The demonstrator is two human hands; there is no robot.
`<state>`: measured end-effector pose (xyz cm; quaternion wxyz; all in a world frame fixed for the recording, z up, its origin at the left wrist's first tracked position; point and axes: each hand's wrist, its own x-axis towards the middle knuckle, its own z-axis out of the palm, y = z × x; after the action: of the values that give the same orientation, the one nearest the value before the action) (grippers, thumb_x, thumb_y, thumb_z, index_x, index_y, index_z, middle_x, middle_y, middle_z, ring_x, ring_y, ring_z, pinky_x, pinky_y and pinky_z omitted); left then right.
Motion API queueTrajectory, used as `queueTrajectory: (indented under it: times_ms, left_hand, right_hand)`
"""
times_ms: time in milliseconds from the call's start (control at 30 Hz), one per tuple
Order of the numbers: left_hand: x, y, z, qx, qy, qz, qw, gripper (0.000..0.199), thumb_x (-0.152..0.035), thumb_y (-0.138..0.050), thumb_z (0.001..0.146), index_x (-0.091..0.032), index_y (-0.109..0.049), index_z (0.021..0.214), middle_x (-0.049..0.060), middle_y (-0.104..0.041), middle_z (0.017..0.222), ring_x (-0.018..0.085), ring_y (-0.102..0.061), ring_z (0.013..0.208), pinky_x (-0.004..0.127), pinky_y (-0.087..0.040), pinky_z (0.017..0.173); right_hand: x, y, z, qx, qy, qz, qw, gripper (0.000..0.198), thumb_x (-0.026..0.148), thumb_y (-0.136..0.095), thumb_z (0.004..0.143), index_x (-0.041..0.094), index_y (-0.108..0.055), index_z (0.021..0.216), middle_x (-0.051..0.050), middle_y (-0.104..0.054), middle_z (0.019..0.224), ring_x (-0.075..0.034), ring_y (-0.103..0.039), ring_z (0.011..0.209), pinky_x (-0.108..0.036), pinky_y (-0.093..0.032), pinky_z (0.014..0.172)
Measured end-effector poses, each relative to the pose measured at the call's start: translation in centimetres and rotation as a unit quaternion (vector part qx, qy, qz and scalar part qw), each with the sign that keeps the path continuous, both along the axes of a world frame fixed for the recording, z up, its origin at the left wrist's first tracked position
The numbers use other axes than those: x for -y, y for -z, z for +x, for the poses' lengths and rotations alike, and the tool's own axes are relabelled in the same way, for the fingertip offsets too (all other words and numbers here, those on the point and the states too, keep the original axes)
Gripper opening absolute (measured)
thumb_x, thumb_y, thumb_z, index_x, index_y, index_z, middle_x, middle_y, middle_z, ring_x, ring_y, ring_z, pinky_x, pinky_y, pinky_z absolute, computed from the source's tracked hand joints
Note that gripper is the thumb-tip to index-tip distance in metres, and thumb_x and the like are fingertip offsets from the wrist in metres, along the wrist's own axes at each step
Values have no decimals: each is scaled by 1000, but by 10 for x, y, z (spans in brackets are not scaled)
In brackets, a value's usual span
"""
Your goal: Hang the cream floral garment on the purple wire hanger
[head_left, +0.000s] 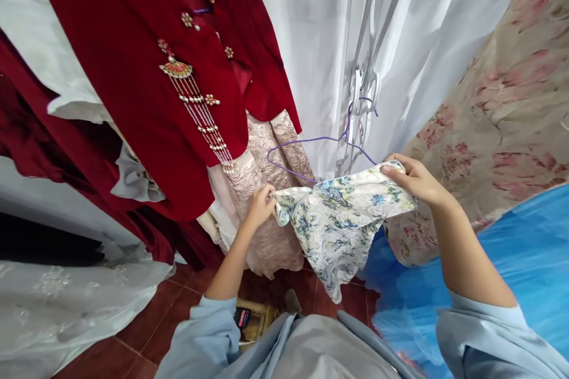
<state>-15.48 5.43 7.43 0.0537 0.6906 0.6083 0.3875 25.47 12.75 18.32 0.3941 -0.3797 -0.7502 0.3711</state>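
Observation:
A white garment with a blue and yellow floral print (344,213) hangs stretched between my two hands. My left hand (261,204) pinches its left edge, and my right hand (413,177) grips the upper right corner with the thumb on top. Behind the garment's upper edge is a purple wire hanger (306,141). Its right side reaches down behind the cloth near my right hand, and its left loop shows bare. The hanger's hook sits beside several white hangers (359,89); whether it hangs on something there I cannot tell.
A red jacket with beaded ornaments (133,71) hangs at the left over a pale pink brocade skirt (280,231). White curtains (306,23) are behind. A floral dress (511,100) and blue tulle (502,266) fill the right side. A wooden stool (258,320) stands on the red tiled floor (151,314).

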Motion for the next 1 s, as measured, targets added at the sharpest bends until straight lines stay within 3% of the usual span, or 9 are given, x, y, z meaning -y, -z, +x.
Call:
queueTrajectory:
  times_ms: [133, 233, 333, 433, 500, 567, 700, 867, 1000]
  left_hand:
    - [-45, -39, -34, -49, -30, 48, 997, 22, -12, -44, 84, -21, -55, 101, 6, -63, 94, 23, -59, 87, 34, -46, 82]
    - [-78, -83, -33, -50, -26, 134, 989, 26, -6, -42, 83, -20, -54, 101, 9, -64, 100, 25, -61, 96, 37, -47, 89]
    - [-97, -122, -10, 7, 66, 195, 979, 30, -4, -41, 86, -21, -50, 109, 10, -64, 116, 22, -61, 113, 37, -48, 99]
    - [-94, -142, 16, 44, 182, 185, 965, 43, -11, -50, 90, -24, -42, 130, 12, -49, 148, 21, -52, 134, 38, -47, 106]
    - [-85, -142, 27, 35, 209, 160, 964, 51, -16, -56, 91, -24, -40, 139, 12, -42, 156, 23, -47, 141, 41, -44, 111]
    - [-76, -133, 31, 28, 195, 128, 972, 44, -22, -57, 93, -22, -47, 137, 11, -51, 149, 24, -51, 136, 41, -43, 112]
    - [-66, -113, 34, -2, 121, 50, 991, 25, -36, -49, 99, -18, -65, 105, 5, -71, 99, 21, -66, 95, 32, -51, 91]
    - [-60, -113, 33, -23, 54, 96, 994, 26, -35, -46, 100, -18, -65, 97, 2, -67, 84, 17, -61, 79, 26, -44, 76]
    - [-54, -97, 19, -21, -6, 84, 996, 24, -31, -46, 99, -17, -64, 91, 4, -66, 81, 18, -58, 78, 27, -41, 74]
  right_hand:
    - [3, -1, -1, 34, 6, 38, 999, 43, 61, -62, 91, 19, -64, 86, 1, -53, 67, -13, -46, 61, -24, -36, 53]
    - [1, -2, 1, 46, 11, 49, 998, 45, 62, -62, 91, 19, -61, 76, 2, -47, 63, -13, -42, 58, -25, -34, 53]
    - [0, -3, 5, 34, 26, 24, 999, 46, 63, -64, 89, 19, -65, 77, 0, -52, 64, -14, -45, 57, -26, -36, 53]
    - [1, 5, 15, -1, 56, 12, 998, 46, 64, -67, 86, 19, -72, 95, -3, -63, 74, -17, -55, 62, -27, -43, 56]
    - [5, 18, 24, -36, 78, 33, 996, 52, 63, -70, 83, 22, -70, 116, -7, -71, 94, -20, -63, 76, -29, -49, 65]
    - [11, 35, 33, -57, 87, 44, 994, 58, 61, -74, 80, 24, -66, 123, -9, -71, 110, -22, -65, 90, -30, -52, 75]
    - [24, 58, 41, -42, 109, 26, 993, 42, 61, -68, 85, 19, -68, 81, -2, -64, 74, -18, -57, 66, -27, -45, 60]
    - [21, 18, 30, -65, 172, 95, 978, 46, 60, -67, 85, 19, -57, 65, 1, -46, 60, -13, -40, 56, -26, -31, 51]
    - [31, -19, -2, -45, 117, 73, 989, 43, 57, -67, 84, 18, -58, 68, 3, -41, 58, -11, -36, 53, -25, -25, 49]
